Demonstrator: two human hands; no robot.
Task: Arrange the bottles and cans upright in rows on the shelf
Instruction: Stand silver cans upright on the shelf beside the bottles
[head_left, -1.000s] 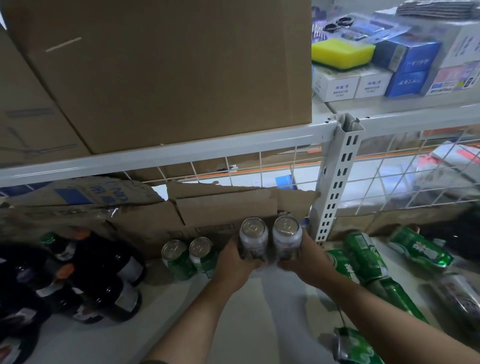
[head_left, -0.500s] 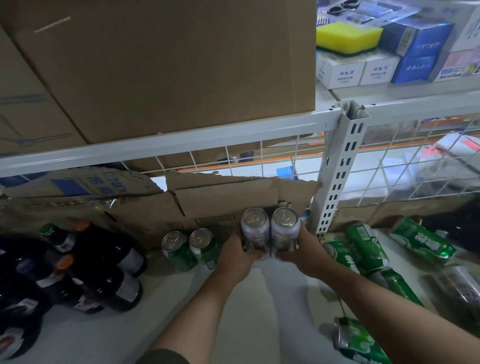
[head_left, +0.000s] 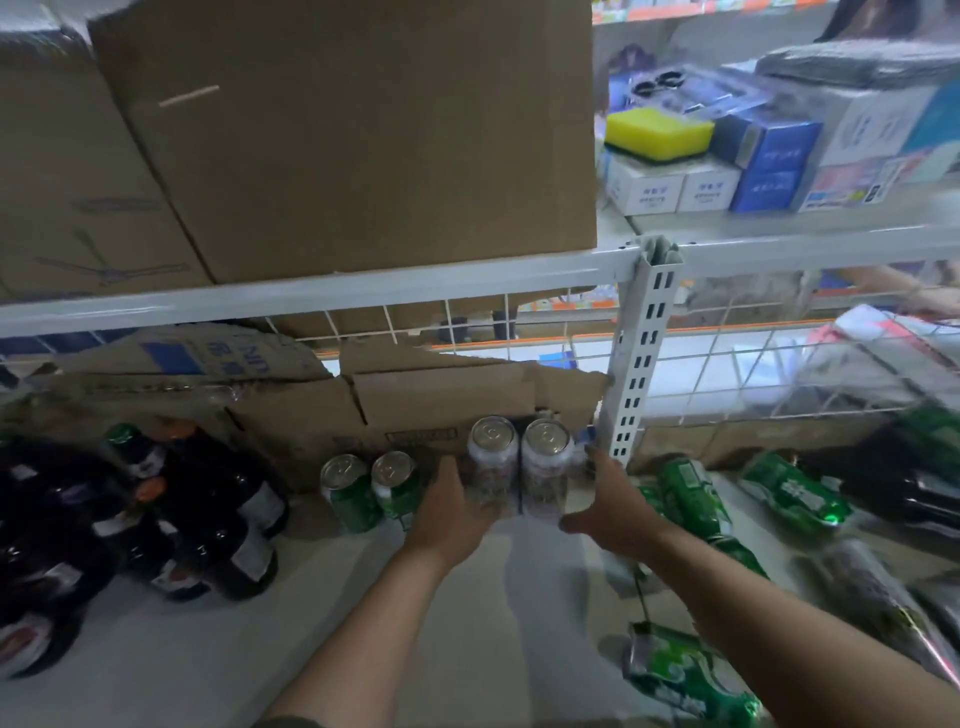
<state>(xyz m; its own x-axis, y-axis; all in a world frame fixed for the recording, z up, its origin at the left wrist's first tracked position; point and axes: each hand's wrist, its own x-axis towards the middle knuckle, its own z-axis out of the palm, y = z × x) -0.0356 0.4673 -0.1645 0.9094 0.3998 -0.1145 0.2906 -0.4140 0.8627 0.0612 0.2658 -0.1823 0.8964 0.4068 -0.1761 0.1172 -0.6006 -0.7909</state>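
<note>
Two white cans (head_left: 492, 470) (head_left: 545, 475) stand upright side by side at the back of the lower shelf (head_left: 218, 649), against torn cardboard. My left hand (head_left: 449, 512) grips the left white can, thumb across its front. My right hand (head_left: 610, 501) is beside the right white can with fingers straight and thumb spread, slightly off it. Left of them two green cans (head_left: 349, 493) (head_left: 395, 483) stand upright. Several dark bottles (head_left: 208, 519) stand in a cluster at the far left. Several green cans (head_left: 691, 493) (head_left: 685, 675) lie on their sides at the right.
A white slotted upright post (head_left: 641, 364) stands just right of the white cans. Large cardboard boxes (head_left: 337, 135) fill the shelf above. Small boxes and a yellow sponge (head_left: 657, 132) sit on the upper right shelf. A wire mesh (head_left: 779, 364) backs the shelf.
The two white cans have moved back and down onto the shelf by the cardboard. My right hand has loosened and its fingers have straightened off the right can.
</note>
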